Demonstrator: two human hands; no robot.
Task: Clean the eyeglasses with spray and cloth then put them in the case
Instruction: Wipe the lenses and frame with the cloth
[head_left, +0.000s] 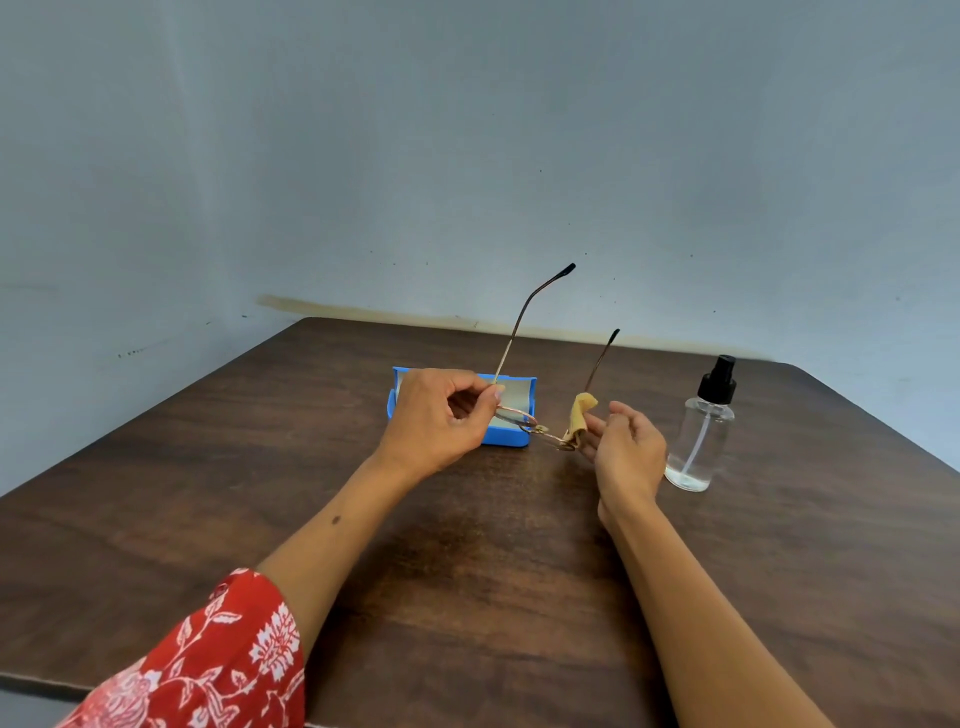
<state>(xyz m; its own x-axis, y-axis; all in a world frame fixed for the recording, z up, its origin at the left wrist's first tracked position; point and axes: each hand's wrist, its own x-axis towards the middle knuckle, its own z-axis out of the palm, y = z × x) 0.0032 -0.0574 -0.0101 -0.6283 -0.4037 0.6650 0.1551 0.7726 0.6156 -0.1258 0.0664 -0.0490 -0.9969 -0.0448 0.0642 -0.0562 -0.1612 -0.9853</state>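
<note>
Above the tabletop (467, 545), left hand (441, 415) fingers pinch the eyeglasses (524, 415) at one lens; right hand (626, 447) fingers press the cloth (581, 415) on the other. Open case (511, 397) at 12 o'clock, spray bottle (701, 431) at 3 o'clock.

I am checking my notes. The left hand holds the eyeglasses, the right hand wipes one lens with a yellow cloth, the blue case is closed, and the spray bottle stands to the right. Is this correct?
One point is wrong: the head view shows the blue case lying open behind the left hand, not closed. The rest holds: the left hand holds the eyeglasses, the right hand presses the yellow cloth on one lens, and the spray bottle stands to the right.
</note>
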